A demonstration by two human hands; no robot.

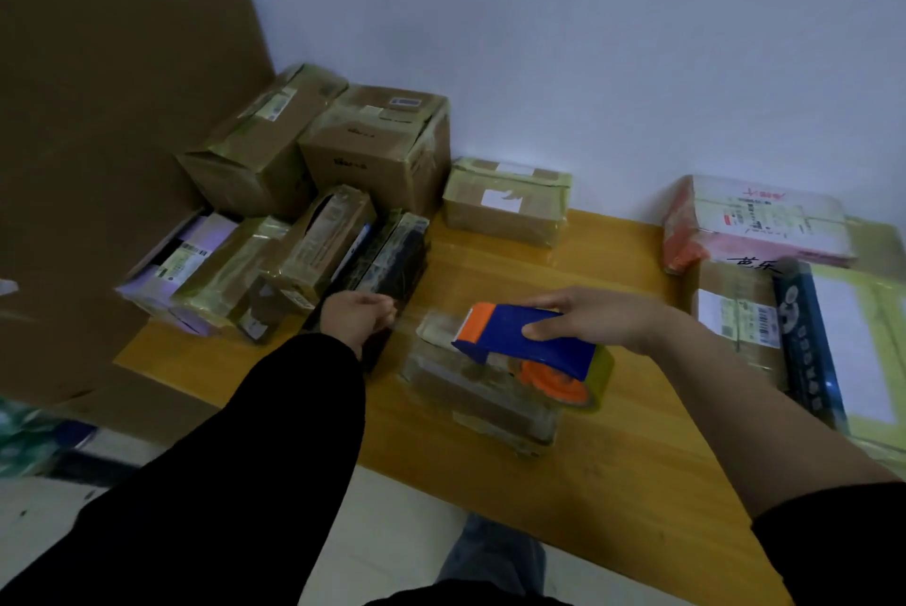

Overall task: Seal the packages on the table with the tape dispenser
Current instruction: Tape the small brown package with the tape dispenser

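My right hand (583,318) grips a blue and orange tape dispenser (529,350) with a roll of clear tape, held just above a small brown package (470,397) lying on the wooden table (627,468). A strip of clear tape runs from the dispenser's orange front to the left. My left hand (355,317) pinches the free end of that strip, its fingers curled, next to a dark package (392,272). The small package is wrapped in shiny tape.
Several taped cardboard boxes (377,144) are stacked at the back left against a brown board. A lone box (505,203) sits by the wall. Pink and brown parcels (755,223) and a dark blue long box (804,340) lie at the right. Floor tiles show below the table edge.
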